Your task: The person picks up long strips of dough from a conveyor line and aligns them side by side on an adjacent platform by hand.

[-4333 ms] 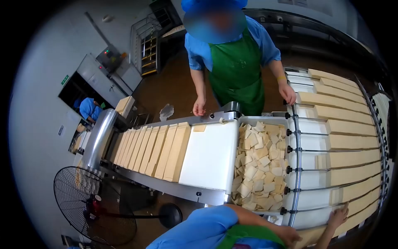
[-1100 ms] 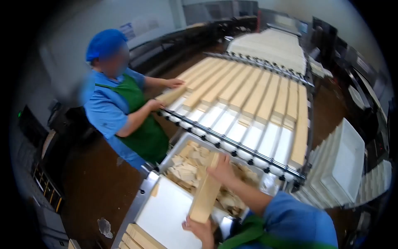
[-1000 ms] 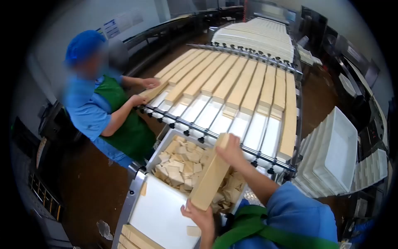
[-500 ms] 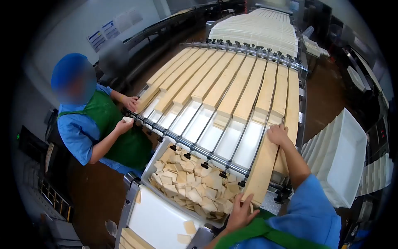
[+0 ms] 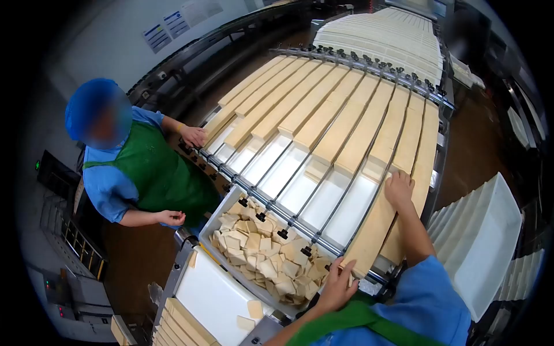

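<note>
A long row of thin, pale square slices (image 5: 372, 230) lies in a lane at the right side of the rack, overhanging the near rail. My left hand (image 5: 336, 288) cups its near end, fingers curled over the end slices. Farther up the same row, my right hand (image 5: 400, 190) grips it from above with bent fingers. Other rows of slices (image 5: 355, 135) lie side by side in the lanes, split by thin metal rods. Below my left hand's side, a grey bin (image 5: 203, 236) holds a heap of loose slices (image 5: 268, 254).
Across the rack, a co-worker's hand (image 5: 193, 136) rests by the leftmost row. A metal rail (image 5: 277, 203) with black knobs crosses the near end. Stacked white trays (image 5: 479, 242) stand at right. Loose slices (image 5: 255, 309) lie on a white surface (image 5: 208, 294).
The view has shifted, with the rack now farther right. Both my hands stay on the row. The co-worker's lower hand has dropped away from the rail, and its pale piece no longer shows.
</note>
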`<state>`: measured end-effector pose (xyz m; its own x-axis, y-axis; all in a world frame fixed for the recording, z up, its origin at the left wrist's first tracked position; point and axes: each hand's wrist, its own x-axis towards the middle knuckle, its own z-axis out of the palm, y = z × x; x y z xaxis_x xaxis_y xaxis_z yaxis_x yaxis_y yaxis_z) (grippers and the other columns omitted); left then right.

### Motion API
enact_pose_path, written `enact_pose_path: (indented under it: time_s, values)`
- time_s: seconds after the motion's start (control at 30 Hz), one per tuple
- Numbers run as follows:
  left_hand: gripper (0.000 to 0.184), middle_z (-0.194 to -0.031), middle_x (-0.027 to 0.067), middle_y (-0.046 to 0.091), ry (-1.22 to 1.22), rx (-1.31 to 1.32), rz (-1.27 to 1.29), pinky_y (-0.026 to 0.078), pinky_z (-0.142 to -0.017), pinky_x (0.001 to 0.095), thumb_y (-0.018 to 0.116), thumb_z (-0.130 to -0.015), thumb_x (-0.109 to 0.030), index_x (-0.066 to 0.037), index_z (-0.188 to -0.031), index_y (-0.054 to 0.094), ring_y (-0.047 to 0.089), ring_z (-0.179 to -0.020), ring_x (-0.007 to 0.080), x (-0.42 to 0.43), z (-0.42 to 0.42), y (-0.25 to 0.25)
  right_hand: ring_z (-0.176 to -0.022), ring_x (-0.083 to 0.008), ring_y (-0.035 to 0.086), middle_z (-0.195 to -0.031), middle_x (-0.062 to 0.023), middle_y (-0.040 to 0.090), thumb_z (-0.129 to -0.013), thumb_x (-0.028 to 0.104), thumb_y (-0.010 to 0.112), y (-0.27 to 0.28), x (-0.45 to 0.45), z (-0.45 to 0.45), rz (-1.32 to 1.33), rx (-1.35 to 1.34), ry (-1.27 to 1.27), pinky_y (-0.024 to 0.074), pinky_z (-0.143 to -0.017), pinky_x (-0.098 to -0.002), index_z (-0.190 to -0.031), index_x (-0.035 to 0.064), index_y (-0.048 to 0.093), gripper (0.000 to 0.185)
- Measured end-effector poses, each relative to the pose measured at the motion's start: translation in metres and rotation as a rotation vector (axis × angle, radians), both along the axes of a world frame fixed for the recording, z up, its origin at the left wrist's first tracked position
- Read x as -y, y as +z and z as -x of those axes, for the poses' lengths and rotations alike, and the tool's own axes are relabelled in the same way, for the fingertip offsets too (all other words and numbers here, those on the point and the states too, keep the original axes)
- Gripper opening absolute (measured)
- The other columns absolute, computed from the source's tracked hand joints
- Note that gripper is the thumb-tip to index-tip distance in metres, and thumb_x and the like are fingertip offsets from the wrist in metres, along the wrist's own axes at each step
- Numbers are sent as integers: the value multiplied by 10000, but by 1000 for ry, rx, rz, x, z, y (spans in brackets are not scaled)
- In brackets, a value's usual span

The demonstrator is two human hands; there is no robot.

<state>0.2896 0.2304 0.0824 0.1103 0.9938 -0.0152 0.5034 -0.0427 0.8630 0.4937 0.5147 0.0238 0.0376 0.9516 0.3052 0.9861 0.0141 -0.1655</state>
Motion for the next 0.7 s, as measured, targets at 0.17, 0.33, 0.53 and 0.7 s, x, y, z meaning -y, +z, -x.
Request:
enact_pose_path:
  time_s: [0.17,0.33,0.53,0.7]
  values:
    - [628,-1376,250,239,-17,25,-174,481,-830,391,569,-824,20,-139,-1397,367,529,-923,328,-32,-23,-50,-1104,-345,494,-1137,-192,581,-818,203,540,39,20,24,-150,61,95,351,-908,-514,-1131,30,600,363]
    - [668,-1360,213,276,72,124,-239,415,-940,361,481,-785,74,-104,-1414,345,445,-1111,353,-50,-32,-75,-1086,-419,450,-1135,-235,515,-768,70,546,-1,92,34,-179,-336,691,298,-918,-515,-1215,-27,474,463]
    - [622,-1304,240,359,463,256,-266,304,-1055,393,449,-768,63,-33,-1372,334,383,-1220,417,-26,17,-54,-1270,-379,374,-1329,-186,459,-778,81,515,50,172,52,209,183,1083,235,-1030,-531,-1213,38,506,437]
    - [625,-1299,231,369,731,246,-320,294,-1064,394,443,-766,64,-28,-1370,316,380,-1223,411,-1,69,-62,-1404,-355,214,-1494,-124,313,-820,111,507,-16,151,43,250,261,739,185,-1072,-576,-1405,89,359,604]
